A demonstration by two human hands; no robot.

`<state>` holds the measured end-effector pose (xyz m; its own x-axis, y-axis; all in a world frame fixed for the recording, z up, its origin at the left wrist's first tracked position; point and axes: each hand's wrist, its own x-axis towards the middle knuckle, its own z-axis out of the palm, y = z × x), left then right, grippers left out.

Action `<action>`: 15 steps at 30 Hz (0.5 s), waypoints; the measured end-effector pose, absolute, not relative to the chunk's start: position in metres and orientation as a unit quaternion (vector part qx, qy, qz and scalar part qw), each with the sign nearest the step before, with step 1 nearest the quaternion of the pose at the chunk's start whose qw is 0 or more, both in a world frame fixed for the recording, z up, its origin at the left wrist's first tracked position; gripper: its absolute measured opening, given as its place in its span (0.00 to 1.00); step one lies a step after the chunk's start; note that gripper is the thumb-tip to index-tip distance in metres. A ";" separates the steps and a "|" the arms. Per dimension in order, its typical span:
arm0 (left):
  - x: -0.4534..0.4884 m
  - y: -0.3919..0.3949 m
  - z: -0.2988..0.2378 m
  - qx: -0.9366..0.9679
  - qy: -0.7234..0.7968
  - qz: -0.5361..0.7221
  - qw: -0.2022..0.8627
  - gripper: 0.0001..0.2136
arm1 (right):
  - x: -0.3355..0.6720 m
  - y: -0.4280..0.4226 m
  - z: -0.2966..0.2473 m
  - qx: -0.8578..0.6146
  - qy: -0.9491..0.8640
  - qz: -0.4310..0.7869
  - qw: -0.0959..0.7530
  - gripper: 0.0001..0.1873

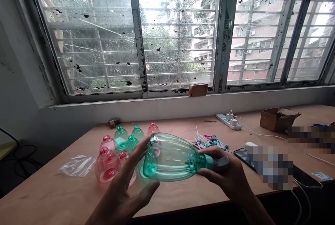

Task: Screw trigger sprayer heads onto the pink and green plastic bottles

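A green bottle [170, 157] was pinched by the right hand [231, 173]; the left hand [124, 191] was spread around its base.

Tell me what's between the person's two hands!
The head view shows a see-through green bottle there, held sideways, its base by the left hand and its neck end in the right hand.

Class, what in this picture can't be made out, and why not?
All in the head view:
Inside the cardboard box: hidden by its walls.
What lies under the pixelated patches: blurred out.
Small parts: too tiny to identify, partly behind the right hand.
One pink bottle: partly hidden by the left hand.
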<state>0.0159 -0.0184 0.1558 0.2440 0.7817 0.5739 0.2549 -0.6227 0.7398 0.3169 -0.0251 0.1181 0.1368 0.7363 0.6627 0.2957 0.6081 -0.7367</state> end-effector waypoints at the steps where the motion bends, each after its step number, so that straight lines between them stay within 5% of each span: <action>1: 0.014 -0.017 0.156 0.742 0.351 0.506 0.266 0.37 | 0.317 -0.025 0.118 -0.404 -0.634 0.175 0.636 0.19; 7: 0.010 -0.007 0.158 0.751 0.320 0.510 0.271 0.32 | 0.317 -0.026 0.118 -0.421 -0.636 0.126 0.634 0.22; 15: 0.020 -0.026 0.162 0.717 0.351 0.515 0.311 0.38 | 0.320 -0.023 0.115 -0.404 -0.652 0.134 0.628 0.18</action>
<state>0.0196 -0.0258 0.1618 0.2221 0.8242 0.5209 0.1835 -0.5600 0.8079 0.3196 -0.0233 0.1152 0.1150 0.6947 0.7100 0.3575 0.6379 -0.6821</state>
